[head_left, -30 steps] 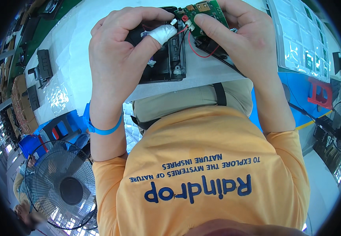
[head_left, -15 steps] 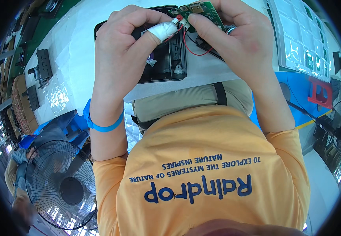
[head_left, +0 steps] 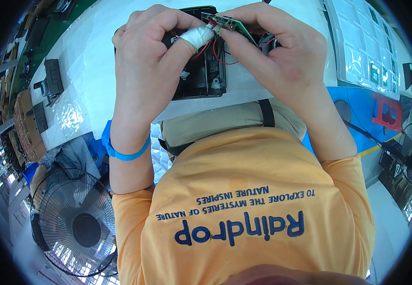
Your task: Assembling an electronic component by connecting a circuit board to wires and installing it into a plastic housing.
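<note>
My right hand [head_left: 289, 54] grips a green circuit board [head_left: 238, 26] between thumb and fingers, tilted so that its edge faces me. Against the board's left end my left hand [head_left: 144, 61] pinches a small wire plug [head_left: 210, 25], largely hidden by the fingertips. White tape [head_left: 197, 37] wraps the left thumb. Thin red wires [head_left: 220, 60] loop down from the board's connectors. Below the left hand lies an open black plastic housing [head_left: 200, 89], partly covered by that hand. A dark part with a round metal rim [head_left: 275, 43] is partly visible behind my right thumb.
A clear compartment tray [head_left: 365, 52] with small green boards stands at the right on the white-covered table [head_left: 92, 61]. Black plastic parts [head_left: 52, 80] lie at the left. A caged fan [head_left: 75, 223] stands at lower left, a red stool [head_left: 387, 111] at right.
My right hand has tipped the board from nearly face-on to edge-on and shifted slightly down-left. My left hand keeps its pinch at the plug. The person near the fan has moved.
</note>
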Tool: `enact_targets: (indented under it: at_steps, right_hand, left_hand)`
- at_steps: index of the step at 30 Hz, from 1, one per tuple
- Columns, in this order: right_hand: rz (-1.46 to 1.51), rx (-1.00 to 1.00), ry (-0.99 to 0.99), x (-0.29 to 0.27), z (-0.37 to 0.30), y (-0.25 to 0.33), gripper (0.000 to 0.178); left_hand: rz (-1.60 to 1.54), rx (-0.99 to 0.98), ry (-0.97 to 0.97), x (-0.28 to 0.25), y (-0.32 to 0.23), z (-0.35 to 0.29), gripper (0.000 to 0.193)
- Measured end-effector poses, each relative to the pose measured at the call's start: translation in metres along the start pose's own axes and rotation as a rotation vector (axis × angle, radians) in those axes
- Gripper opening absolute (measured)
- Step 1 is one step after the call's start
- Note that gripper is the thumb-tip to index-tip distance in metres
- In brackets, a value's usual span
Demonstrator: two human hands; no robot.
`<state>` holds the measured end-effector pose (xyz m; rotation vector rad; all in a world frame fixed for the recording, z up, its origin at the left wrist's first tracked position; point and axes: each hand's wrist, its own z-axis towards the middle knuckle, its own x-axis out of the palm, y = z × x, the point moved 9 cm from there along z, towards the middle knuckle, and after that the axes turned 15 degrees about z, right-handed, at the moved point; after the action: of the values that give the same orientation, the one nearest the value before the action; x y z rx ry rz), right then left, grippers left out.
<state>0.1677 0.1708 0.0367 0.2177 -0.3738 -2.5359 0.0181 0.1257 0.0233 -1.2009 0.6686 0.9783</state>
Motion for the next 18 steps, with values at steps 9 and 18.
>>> enact_targets:
  at_steps: [9,18]
  right_hand:
    - [0.152,1.157,-0.008,-0.002,-0.012,-0.025,0.015]
    - [0.142,1.213,-0.007,-0.002,-0.013,-0.028,0.017]
  left_hand:
    - [-0.122,-0.019,-0.007,0.002,0.011,-0.001,0.013]
    - [-0.401,-0.274,0.024,0.011,0.028,-0.009,0.013]
